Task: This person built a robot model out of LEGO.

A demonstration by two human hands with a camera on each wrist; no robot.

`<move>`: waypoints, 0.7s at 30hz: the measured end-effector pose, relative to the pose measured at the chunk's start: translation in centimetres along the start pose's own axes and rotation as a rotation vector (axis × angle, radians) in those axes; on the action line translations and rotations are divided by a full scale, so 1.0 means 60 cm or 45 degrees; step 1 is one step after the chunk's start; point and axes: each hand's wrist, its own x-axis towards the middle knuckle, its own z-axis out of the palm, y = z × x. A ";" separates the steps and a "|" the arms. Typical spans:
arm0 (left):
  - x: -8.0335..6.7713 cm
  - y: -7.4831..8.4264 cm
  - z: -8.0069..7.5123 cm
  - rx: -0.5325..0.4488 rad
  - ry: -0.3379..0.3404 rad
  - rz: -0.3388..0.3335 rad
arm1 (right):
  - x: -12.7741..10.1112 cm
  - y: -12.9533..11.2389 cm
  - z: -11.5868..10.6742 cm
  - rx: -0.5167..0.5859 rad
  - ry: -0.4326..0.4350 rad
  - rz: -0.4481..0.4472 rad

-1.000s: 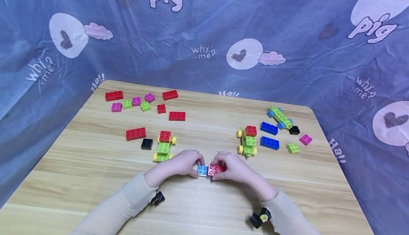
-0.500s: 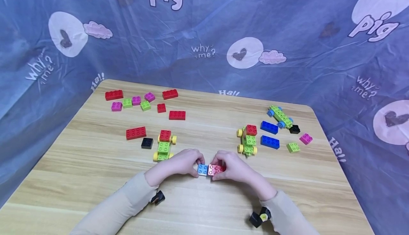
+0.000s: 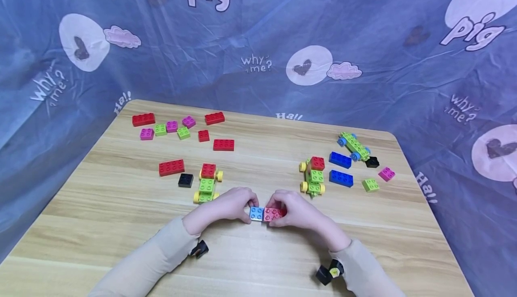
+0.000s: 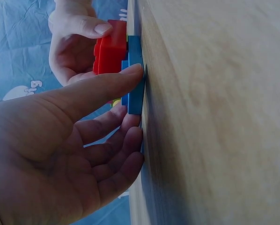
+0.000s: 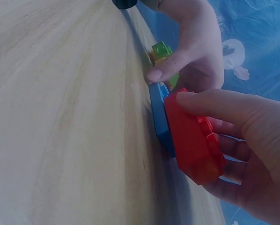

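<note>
A flat light-blue brick [image 3: 256, 213] lies on the table between the two hands. My left hand [image 3: 237, 204] pinches its left end; thumb and fingers lie along opposite sides of the blue piece [image 4: 136, 89] in the left wrist view. In my right hand [image 3: 295, 211], a red brick [image 3: 271, 214] is held between thumb and fingers, its studs facing up. The red brick [image 5: 191, 140] sits over the right part of the blue piece [image 5: 159, 112] in the right wrist view. Whether its underside is pressed fully onto the studs, I cannot tell.
A yellow-wheeled toy car [image 3: 207, 185] stands behind the left forearm, another car [image 3: 314, 178] behind the right hand. At right lie blue bricks [image 3: 341, 178] and a blue-wheeled base [image 3: 353, 146]. Several red, pink and green bricks [image 3: 183, 133] are spread at back left, with a black brick [image 3: 186, 180] nearer.
Both hands stay in almost the same place with the same bricks. The red brick and right hand shift very slightly to the right; the view also moves slightly.
</note>
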 end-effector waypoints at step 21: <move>0.000 0.001 -0.002 0.019 -0.002 0.001 | 0.005 -0.003 -0.002 -0.039 -0.003 0.050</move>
